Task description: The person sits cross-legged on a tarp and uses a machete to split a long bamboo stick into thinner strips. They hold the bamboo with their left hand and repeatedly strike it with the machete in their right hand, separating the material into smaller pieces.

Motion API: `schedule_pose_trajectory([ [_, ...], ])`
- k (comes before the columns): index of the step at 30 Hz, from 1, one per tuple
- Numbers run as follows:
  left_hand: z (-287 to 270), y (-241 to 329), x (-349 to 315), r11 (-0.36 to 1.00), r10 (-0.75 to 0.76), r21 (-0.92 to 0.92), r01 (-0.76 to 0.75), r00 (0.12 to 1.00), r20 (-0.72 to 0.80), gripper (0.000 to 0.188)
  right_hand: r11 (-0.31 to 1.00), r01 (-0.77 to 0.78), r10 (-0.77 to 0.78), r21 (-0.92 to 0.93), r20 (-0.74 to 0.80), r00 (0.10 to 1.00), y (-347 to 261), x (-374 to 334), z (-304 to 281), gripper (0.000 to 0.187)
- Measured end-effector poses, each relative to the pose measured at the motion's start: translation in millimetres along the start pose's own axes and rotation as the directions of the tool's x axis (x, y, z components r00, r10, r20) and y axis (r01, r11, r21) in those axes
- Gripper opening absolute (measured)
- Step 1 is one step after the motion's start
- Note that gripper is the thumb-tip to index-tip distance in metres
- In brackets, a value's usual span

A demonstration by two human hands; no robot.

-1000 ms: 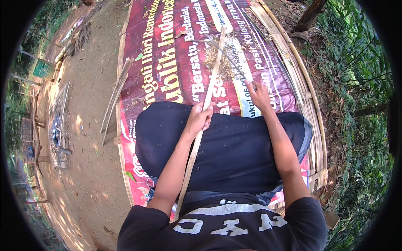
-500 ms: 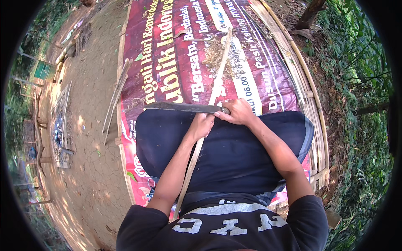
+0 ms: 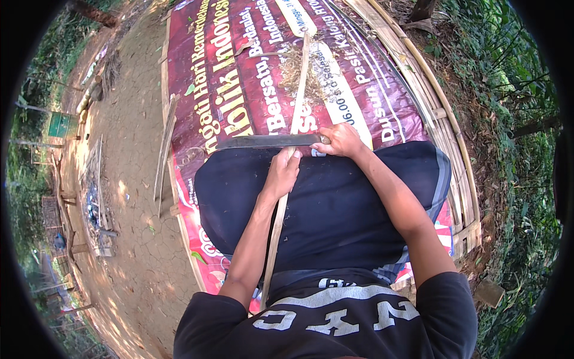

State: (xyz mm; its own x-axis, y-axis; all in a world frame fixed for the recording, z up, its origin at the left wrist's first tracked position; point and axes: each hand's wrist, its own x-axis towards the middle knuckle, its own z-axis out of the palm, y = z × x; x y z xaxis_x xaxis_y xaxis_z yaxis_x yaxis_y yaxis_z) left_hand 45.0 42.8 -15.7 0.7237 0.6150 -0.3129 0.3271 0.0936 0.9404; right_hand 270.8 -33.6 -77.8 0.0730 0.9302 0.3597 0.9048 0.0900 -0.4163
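Shavings (image 3: 315, 88) litter the banner (image 3: 190, 116); left hand (image 3: 282, 173) grips a strip (image 3: 277, 234), right hand (image 3: 342, 141) a knife (image 3: 263, 142).

Bright outdoor daylight, dappled at your left, inside a round black fisheye border.
Sun flecks break the shade on the cracked brown earth (image 3: 140, 179); the dense green foliage (image 3: 526, 179) at your right holds deeper shadows. Your long dark metal blade (image 3: 260, 142) looks fairly crisp, while the pale bamboo edging (image 3: 426, 69) bows outward from lens distortion.
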Motion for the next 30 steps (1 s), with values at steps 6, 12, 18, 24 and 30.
schedule_pose_trajectory([
  [6, -8.8, 10.5, -8.4, 0.965, -0.030, -0.259, 0.044, 0.998, 0.057, 0.026, 0.831, -0.549, 0.545, -0.089, -0.073, 0.836, 42.7, 9.1, -27.7, 0.067],
  [12, -13.0, 6.0, 4.0, 0.915, -0.005, -0.402, 0.035, 0.997, 0.075, 0.022, 0.698, -0.693, 0.714, 0.180, -0.262, 0.650, 53.6, -3.7, -53.9, 0.068],
  [18, -18.6, -0.1, 9.2, 0.636, 0.041, -0.759, 0.140, 0.976, 0.214, 0.041, 0.906, -0.358, 0.371, 0.227, -0.021, 0.928, -21.5, 8.4, -47.6, 0.058],
  [24, -18.0, -14.3, 8.2, 0.458, -0.030, -0.844, 0.279, 0.954, 0.299, 0.032, 0.989, -0.090, 0.091, 0.120, -0.004, 0.996, -47.1, 5.8, -20.3, 0.055],
  [30, -10.3, 1.8, -2.7, 0.702, 0.029, -0.695, 0.153, 0.970, 0.243, 0.035, 0.988, -0.027, 0.034, 0.155, -0.040, 0.999, -57.4, 4.8, -28.3, 0.055],
])
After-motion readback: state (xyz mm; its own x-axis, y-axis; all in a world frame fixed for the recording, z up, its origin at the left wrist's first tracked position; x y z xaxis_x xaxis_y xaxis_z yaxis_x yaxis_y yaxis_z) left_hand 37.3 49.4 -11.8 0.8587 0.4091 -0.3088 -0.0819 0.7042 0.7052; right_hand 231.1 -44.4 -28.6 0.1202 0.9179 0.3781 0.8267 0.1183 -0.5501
